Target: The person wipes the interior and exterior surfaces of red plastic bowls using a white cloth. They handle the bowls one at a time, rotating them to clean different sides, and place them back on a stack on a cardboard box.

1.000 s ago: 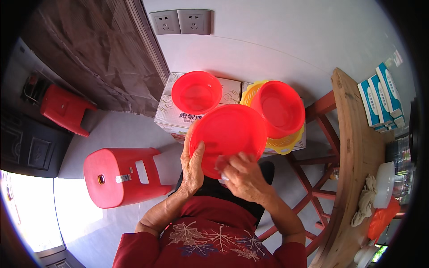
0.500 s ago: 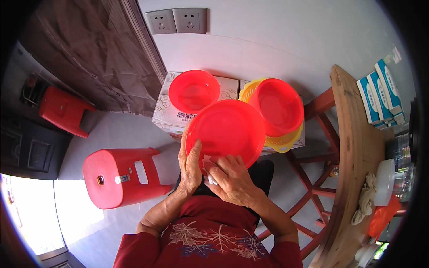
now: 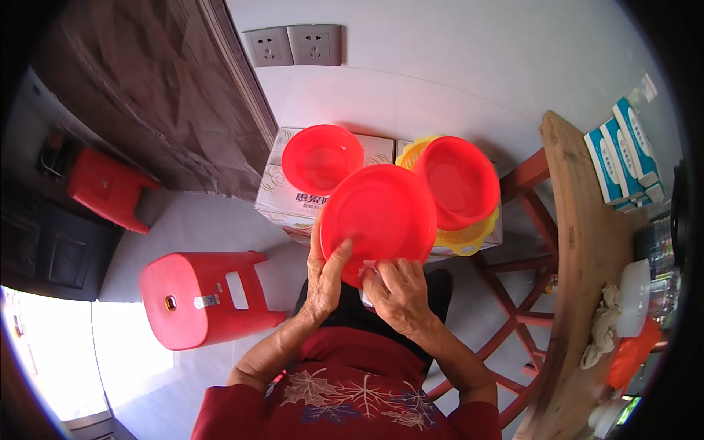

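1. The left hand (image 3: 326, 275) grips the round red plastic bowl (image 3: 378, 220) by its lower left rim, fingers flat along the edge and thumb over its inner face
2. The right hand (image 3: 400, 293) presses a small white cloth or paper (image 3: 369, 270) to the bowl's lower rim, fingers curled around it
3. The bowl hangs tilted above the lap, in front of the white cardboard boxes (image 3: 282, 194), where a smaller red bowl (image 3: 323, 158) and a red bowl nested in yellow ones (image 3: 458, 183) sit
4. Risk, as a judgement: held only at its edge, the bowl could slip if the right hand pushes hard
5. Against half a second ago, the bowl sits much the same; the right hand has shifted slightly along the rim
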{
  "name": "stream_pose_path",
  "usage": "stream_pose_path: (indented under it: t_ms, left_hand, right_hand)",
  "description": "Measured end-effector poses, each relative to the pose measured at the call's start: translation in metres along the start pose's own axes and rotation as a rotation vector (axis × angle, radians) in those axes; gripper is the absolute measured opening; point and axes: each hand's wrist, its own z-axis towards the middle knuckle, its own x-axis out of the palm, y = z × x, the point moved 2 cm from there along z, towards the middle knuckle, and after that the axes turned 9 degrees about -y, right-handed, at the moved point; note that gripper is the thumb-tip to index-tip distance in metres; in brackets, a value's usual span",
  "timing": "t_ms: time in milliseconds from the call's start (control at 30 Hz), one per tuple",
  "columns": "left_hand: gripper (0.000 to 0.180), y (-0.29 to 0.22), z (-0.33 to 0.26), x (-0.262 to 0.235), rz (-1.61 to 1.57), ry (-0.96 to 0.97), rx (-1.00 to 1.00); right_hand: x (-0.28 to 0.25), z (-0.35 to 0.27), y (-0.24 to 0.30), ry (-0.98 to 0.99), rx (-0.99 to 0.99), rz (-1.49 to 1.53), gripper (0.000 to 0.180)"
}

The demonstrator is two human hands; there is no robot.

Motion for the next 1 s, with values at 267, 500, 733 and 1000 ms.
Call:
stream_pose_path:
  t_ms: [267,500,733,1000]
  left_hand:
    - [0.057,-0.004,-0.003,0.000,0.154,-0.096,-0.013]
    - [0.055,-0.005,-0.006,-0.001,0.077,-0.083,-0.069]
    - [0.056,-0.001,-0.011,-0.002,0.127,-0.058,-0.190]
    - [0.050,-0.007,-0.007,0.000,0.054,-0.104,-0.090]
  right_hand:
    - [-0.007,0.032,-0.027,0.039,0.325,0.209,0.057]
    - [-0.004,0.023,-0.013,0.320,-0.048,0.050,0.050]
    - [0.015,0.041,-0.018,0.196,-0.236,-0.105,0.034]
    - [0.007,0.029,-0.030,0.229,0.142,-0.255,0.033]
